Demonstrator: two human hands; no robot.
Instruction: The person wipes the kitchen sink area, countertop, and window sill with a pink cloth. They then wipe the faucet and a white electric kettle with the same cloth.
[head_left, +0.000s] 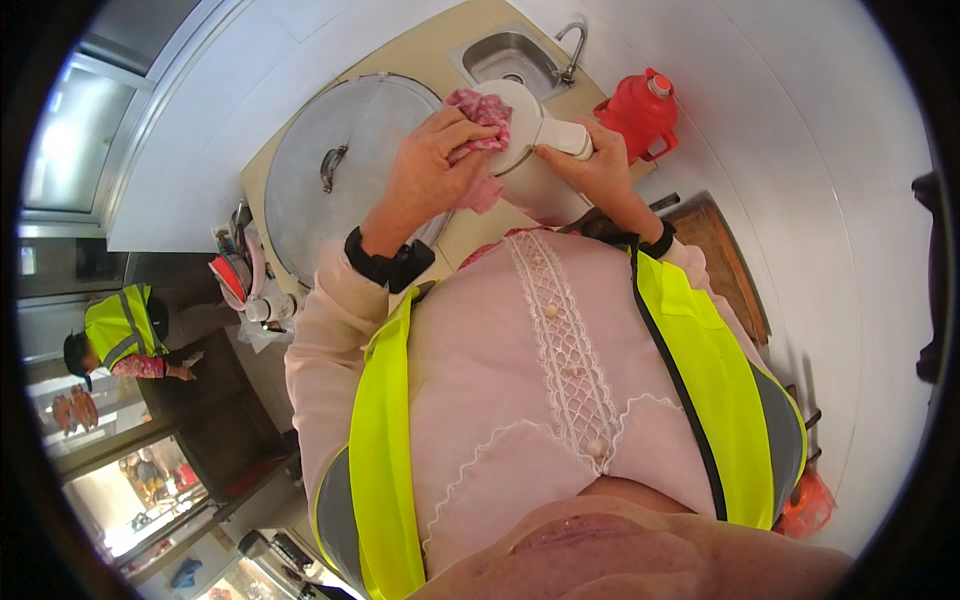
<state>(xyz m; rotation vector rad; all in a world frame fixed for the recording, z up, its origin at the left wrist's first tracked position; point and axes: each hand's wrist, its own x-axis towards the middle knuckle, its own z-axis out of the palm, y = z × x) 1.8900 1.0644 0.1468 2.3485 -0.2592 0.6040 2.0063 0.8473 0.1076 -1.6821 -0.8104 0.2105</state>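
Observation:
My left hand grips a crumpled pink patterned cloth and presses it against the round lid of a white kettle-like jug. My right hand is closed around the jug's white handle, its thumb near the lid's edge. The jug is tilted in front of my chest, over the tiled counter's near side. Part of its body shows below the handle; the cloth and my left hand hide some of the lid.
Left of the jug lies a large round metal lid on the beige counter. A steel sink with a tap and a red thermos flask stand beyond. At far left, a person in a yellow vest leans over a dark table.

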